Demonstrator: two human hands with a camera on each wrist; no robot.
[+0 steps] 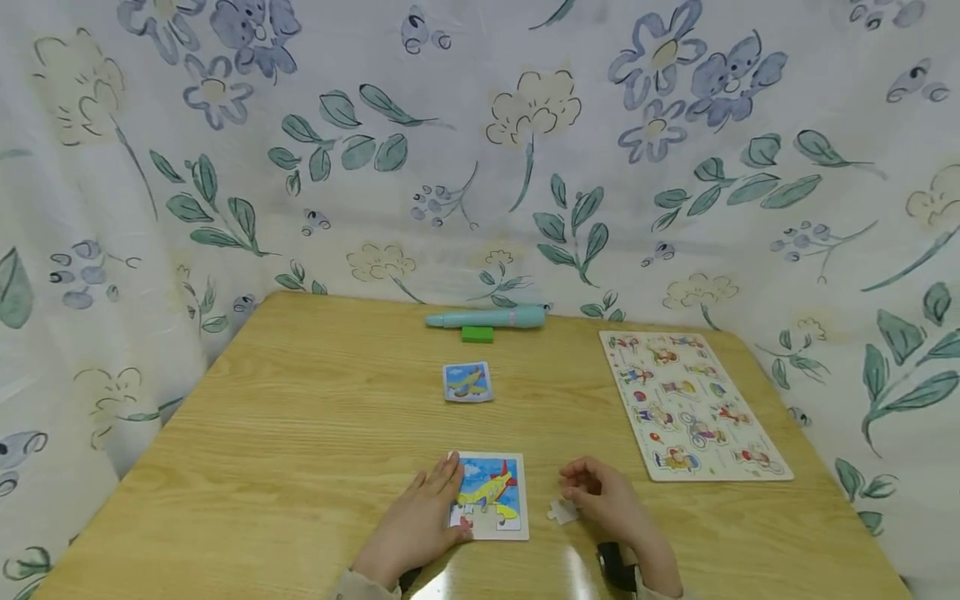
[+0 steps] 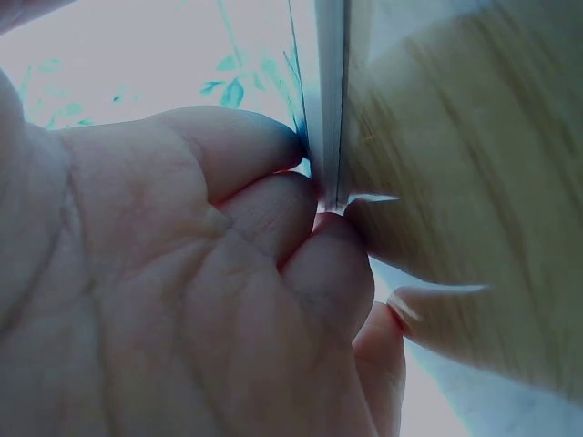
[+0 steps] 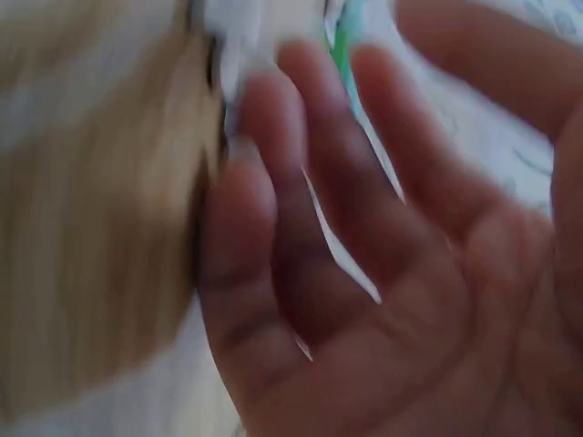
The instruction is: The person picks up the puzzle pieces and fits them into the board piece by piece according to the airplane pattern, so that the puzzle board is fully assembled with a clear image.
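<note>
Nearest on the wooden table (image 1: 285, 433), the left hand (image 1: 420, 521) is laid flat on the left part of the airplane puzzle (image 1: 491, 496), fingers straight and pressed on its surface; its grip is released, nothing being clasped. In the left wrist view the fingertips (image 2: 273, 150) are seen held against the thin edge of the puzzle board. Just right of the airplane puzzle, a loose puzzle piece (image 1: 561, 511) lies blank side up on the table. The right hand (image 1: 603, 496) is held just beside that piece, fingers loosely curled above it; whether the piece is touched cannot be told from the head view. In the blurred right wrist view the fingers (image 3: 301, 182) are shown spread and relaxed, so the right grip is released as well, with nothing held.

Farther back, behind the airplane puzzle, a small airplane picture card (image 1: 468, 382) is laid flat. To the right of the airplane puzzle, well apart from it, a larger peg puzzle board (image 1: 693, 404) with small cartoon figures is placed. Farthest from the airplane puzzle, near the back edge of the table, a teal reading pen (image 1: 487, 317) is rested across a green block (image 1: 477, 334). A flower-printed cloth (image 1: 480, 150) is hung behind and around the table.
</note>
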